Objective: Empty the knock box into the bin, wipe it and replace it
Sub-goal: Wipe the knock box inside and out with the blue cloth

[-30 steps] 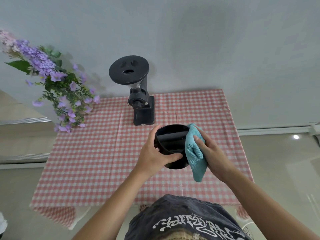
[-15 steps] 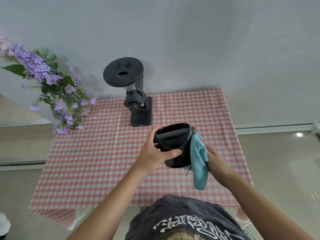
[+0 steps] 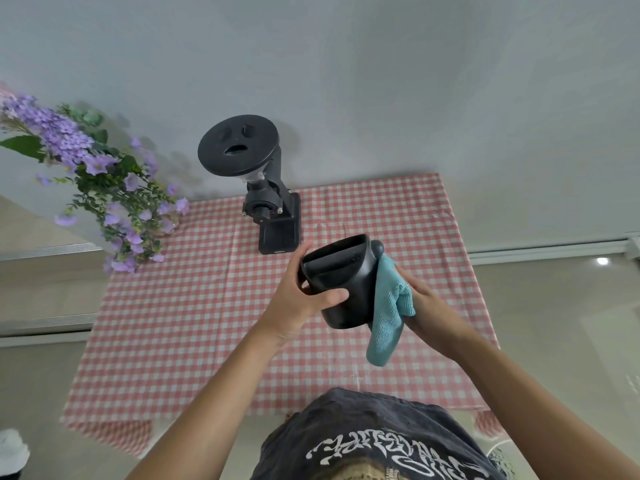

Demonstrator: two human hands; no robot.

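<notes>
The black knock box [image 3: 341, 289] is held in the air above the table, tilted with its mouth facing up and away from me; its knock bar shows inside. My left hand [image 3: 299, 299] grips its left side, thumb across the front wall. My right hand [image 3: 424, 306] presses a teal cloth [image 3: 388, 313] flat against the box's right outer wall, and the cloth's tail hangs down below the box. No bin is in view.
A red-and-white checked tablecloth [image 3: 194, 323] covers the table. A black coffee grinder [image 3: 263, 188] stands at the back against the wall. Purple flowers [image 3: 104, 188] lean in from the back left. Pale floor lies on both sides.
The cloth and my right hand moved from the box's rim down to its right outer wall. The box tilted so its side shows more.
</notes>
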